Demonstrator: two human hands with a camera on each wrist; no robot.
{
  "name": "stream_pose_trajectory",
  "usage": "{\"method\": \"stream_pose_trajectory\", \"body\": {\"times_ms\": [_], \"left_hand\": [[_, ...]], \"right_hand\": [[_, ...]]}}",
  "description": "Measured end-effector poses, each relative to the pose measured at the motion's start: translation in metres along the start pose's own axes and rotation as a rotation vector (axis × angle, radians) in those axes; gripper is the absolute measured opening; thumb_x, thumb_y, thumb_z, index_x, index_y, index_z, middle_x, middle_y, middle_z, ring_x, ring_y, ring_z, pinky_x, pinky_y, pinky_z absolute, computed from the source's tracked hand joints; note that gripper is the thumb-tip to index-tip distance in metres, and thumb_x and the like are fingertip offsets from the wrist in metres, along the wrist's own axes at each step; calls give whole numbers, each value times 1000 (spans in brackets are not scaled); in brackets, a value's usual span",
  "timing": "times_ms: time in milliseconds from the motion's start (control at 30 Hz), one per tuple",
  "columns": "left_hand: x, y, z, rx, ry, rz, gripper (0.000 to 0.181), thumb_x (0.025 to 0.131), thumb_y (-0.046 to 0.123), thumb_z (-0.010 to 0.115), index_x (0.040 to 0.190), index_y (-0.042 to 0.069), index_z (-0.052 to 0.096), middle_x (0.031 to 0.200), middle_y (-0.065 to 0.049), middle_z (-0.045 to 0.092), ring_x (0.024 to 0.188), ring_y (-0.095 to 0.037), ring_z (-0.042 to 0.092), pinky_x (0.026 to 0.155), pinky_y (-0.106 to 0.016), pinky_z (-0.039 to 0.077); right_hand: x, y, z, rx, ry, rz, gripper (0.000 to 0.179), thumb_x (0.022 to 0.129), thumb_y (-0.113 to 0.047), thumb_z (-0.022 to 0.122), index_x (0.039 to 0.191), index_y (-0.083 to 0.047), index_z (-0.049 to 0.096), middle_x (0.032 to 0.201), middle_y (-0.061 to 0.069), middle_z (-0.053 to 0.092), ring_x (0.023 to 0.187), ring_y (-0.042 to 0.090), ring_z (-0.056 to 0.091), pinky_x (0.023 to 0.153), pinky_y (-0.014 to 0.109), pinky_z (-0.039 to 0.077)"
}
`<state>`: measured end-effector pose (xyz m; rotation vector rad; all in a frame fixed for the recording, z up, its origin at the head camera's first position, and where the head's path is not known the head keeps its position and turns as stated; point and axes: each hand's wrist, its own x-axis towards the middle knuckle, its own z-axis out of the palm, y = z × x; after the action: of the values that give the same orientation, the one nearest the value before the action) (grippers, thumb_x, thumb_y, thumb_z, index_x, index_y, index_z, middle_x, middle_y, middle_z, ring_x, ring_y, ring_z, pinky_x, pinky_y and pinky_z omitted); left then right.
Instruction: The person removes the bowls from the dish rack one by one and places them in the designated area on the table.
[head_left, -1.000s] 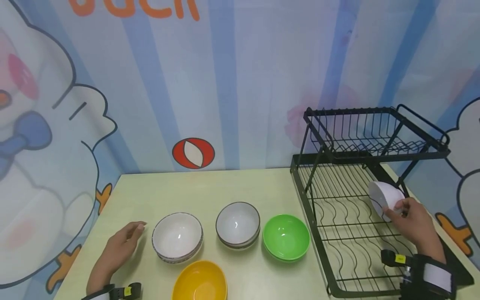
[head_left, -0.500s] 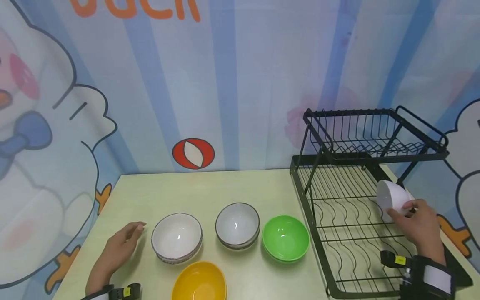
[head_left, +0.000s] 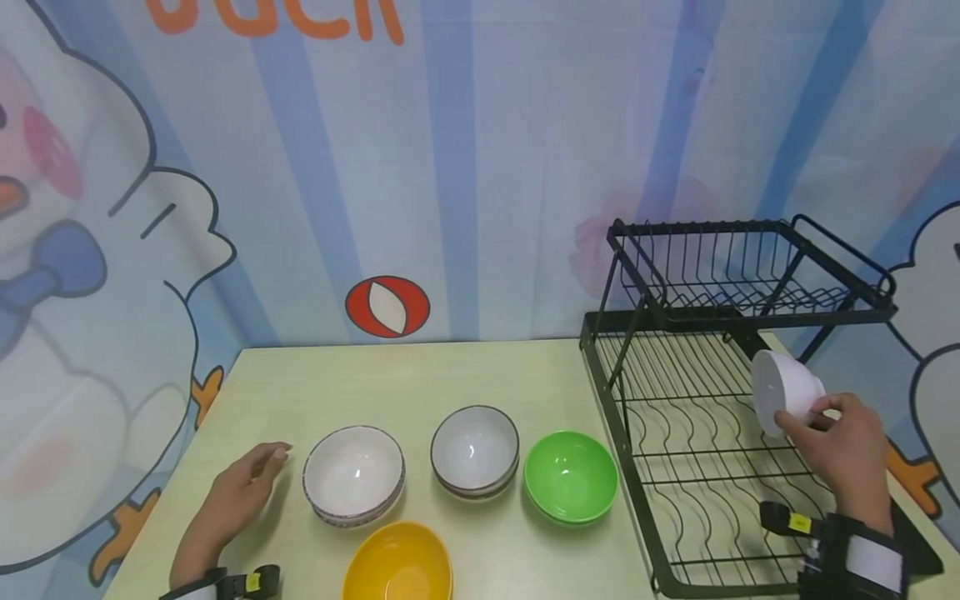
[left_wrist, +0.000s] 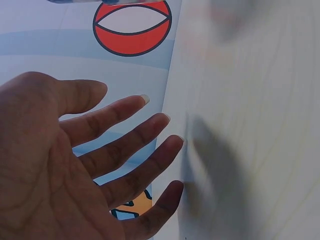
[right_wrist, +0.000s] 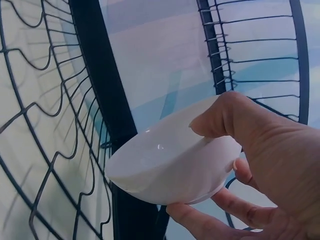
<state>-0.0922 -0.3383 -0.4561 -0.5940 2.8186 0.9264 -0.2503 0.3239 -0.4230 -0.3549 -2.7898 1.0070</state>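
Note:
My right hand (head_left: 843, 446) grips a white bowl (head_left: 783, 392) at the right side of the black dish rack (head_left: 641, 475). The bowl is tipped on its side, its mouth facing left. In the right wrist view the thumb lies over the bowl (right_wrist: 175, 160) and the other fingers curl beneath it. At the table's left my left hand (head_left: 240, 496) holds nothing; its fingers are spread and loosely bent in the left wrist view. Closest to that hand stands a stack of white bowls (head_left: 354, 472) with a patterned outside.
Right of that stack are grey-white bowls with a dark rim (head_left: 476, 450) and green bowls (head_left: 572, 477). A yellow bowl (head_left: 400, 567) sits at the front. An upper rack tier (head_left: 757, 292) overhangs the back of the dish rack. A printed cloth (head_left: 510, 167) hangs behind the table.
The right hand has carried the white bowl a little right and up, turning it further onto its side. The left hand stays where it was.

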Motion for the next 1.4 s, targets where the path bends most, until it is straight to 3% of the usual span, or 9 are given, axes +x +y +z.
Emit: {"method": "stream_pose_trajectory", "body": {"times_ms": [100,433,600,733,867,967,1033,1200,1400], "left_hand": [[-1,0,0,-1,-1,3,70,106,54,25,145,-2,42,150,-31,42,137,-53,40,111,-65,39],[-3,-1,1,-4,1,7,69,106,53,26,144,-2,43,149,-31,43,136,-52,42,110,-65,41],[-4,-2,0,-2,4,26,69,106,53,26,145,-2,43,149,-31,43,136,-52,42,110,-65,40],[-4,-1,-2,-4,-4,33,71,106,55,24,146,-1,42,150,-30,42,137,-52,41,110,-65,40],[-3,0,-2,-11,-11,35,70,106,55,25,146,0,42,151,-30,42,137,-53,41,110,-65,41],[-3,0,-1,-14,-11,33,69,106,55,26,145,1,43,151,-29,42,136,-52,42,109,-65,42],[-3,0,-1,-16,-10,33,69,106,55,26,145,1,43,151,-29,42,136,-52,42,109,-64,43],[-4,3,-2,-29,-1,43,67,106,54,26,145,2,44,150,-28,44,135,-51,44,107,-64,44],[-6,5,-3,-41,33,55,54,108,43,28,134,3,54,143,-27,53,130,-49,51,104,-64,46]], "right_hand": [[-1,-4,0,-8,6,-14,48,89,-21,71,108,12,42,125,51,48,104,61,61,53,44,58],[-10,-15,-4,-69,3,-2,48,89,-31,70,104,9,46,120,45,55,95,54,62,52,33,49],[-15,-22,-8,-69,2,-5,49,90,-30,69,106,9,46,124,44,53,102,56,60,56,41,53],[-18,-31,-12,-33,-21,39,57,92,-32,66,120,11,40,134,45,46,113,59,55,66,52,56],[-22,-42,-13,80,-42,110,69,96,-32,57,139,9,23,142,47,36,119,61,51,77,60,60],[-23,-49,-11,164,-72,142,70,100,-31,48,147,6,11,146,47,28,122,63,48,81,57,60],[-24,-52,-10,208,-103,137,69,102,-29,42,149,4,4,148,48,23,120,66,47,76,51,63],[-26,-54,-9,193,-154,47,62,105,-26,26,150,6,-2,140,52,28,106,61,58,55,32,63],[-31,-55,-13,169,-166,-34,61,105,-20,21,151,10,-5,137,54,26,100,57,57,56,31,60]]}}
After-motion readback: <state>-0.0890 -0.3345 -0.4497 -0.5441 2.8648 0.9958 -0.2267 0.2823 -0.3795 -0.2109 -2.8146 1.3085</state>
